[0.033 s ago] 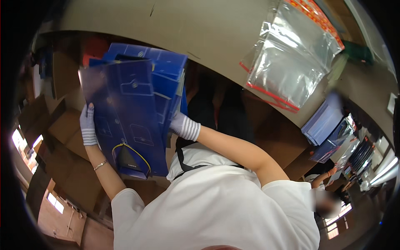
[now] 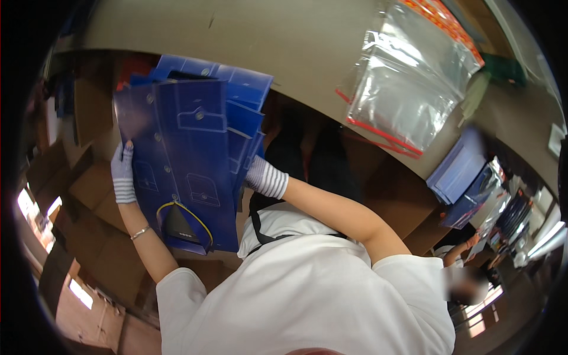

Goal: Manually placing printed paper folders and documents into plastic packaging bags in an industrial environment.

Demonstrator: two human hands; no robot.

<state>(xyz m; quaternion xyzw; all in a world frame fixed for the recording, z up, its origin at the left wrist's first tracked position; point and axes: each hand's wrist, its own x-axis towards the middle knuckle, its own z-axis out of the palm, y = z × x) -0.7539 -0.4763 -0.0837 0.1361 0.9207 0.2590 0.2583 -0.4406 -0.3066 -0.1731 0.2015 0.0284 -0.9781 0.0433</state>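
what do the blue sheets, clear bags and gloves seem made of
Blue sheets: probably coated card or plastic; smooth sheen, straight edges.
Clear bags: likely thin plastic film; glossy, transparent, bright glare.
Gloves: likely knitted fabric; matte, with striped cuffs.

Left hand [image 2: 122, 168]: thin lilac-grey glove [image 2: 124, 186], white stripes around the cuff, one fingertip bare.
Right hand [image 2: 263, 176]: matching glove [image 2: 274, 182], striped cuff, finger ends hidden.
Bracelet [image 2: 141, 232]: narrow, silver-coloured, on the wrist behind the left grip.
Shirt [image 2: 307, 296]: plain white, short loose sleeves, behind both grips.
Strap [image 2: 256, 226]: thin, black, at the waist, right of the left grip.
Trousers [image 2: 328, 165]: black, farther right.
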